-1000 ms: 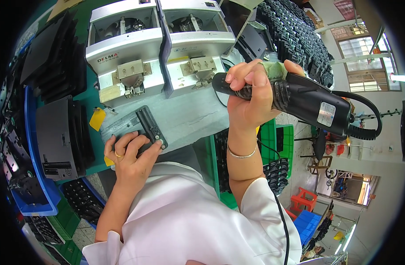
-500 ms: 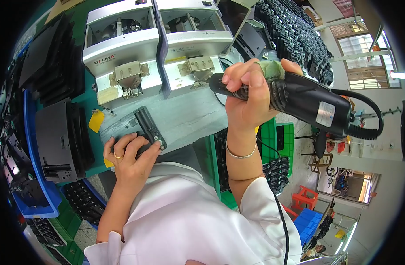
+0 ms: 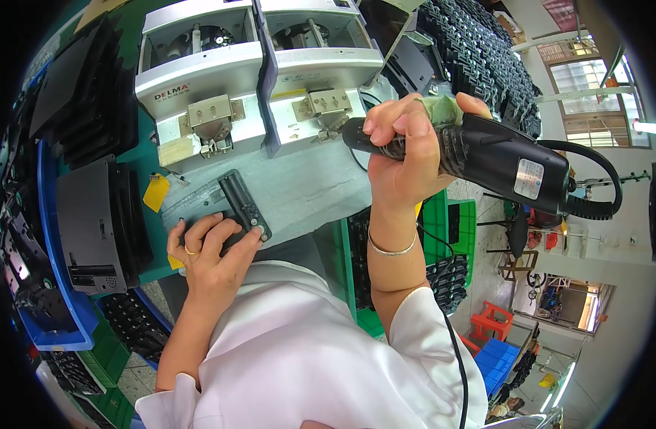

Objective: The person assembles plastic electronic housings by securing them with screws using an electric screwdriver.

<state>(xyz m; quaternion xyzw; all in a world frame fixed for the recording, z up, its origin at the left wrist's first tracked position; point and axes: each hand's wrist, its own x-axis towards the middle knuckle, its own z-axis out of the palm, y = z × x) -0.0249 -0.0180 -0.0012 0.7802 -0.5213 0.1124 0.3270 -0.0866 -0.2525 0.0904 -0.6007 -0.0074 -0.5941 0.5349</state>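
My left hand (image 3: pixel 212 250) presses its fingers and thumb on a dark plastic panel (image 3: pixel 236 194), which has a raised black bar along its right side. The thumb lies by small round fittings at the bar's near end, and the palm hides part of the panel. It rests on a pale grey work mat (image 3: pixel 306 189). Raised at the right, my right hand (image 3: pixel 410 143) is wrapped round a black corded electric screwdriver (image 3: pixel 510 168) with tape about its grip. Its narrow end points left, above the mat, apart from the panel.
Two silver screw feeders (image 3: pixel 199 93) stand side by side at the back of the bench. Stacked dark panels (image 3: pixel 88 222) and a blue crate (image 3: pixel 52 250) are at the left. Green crates (image 3: pixel 435 229) sit beyond my right arm. Yellow tags (image 3: pixel 155 193) lie beside the mat.
Little differs. The view has shifted slightly; both hands keep the same hold, the left on the panel and the right on the raised screwdriver.
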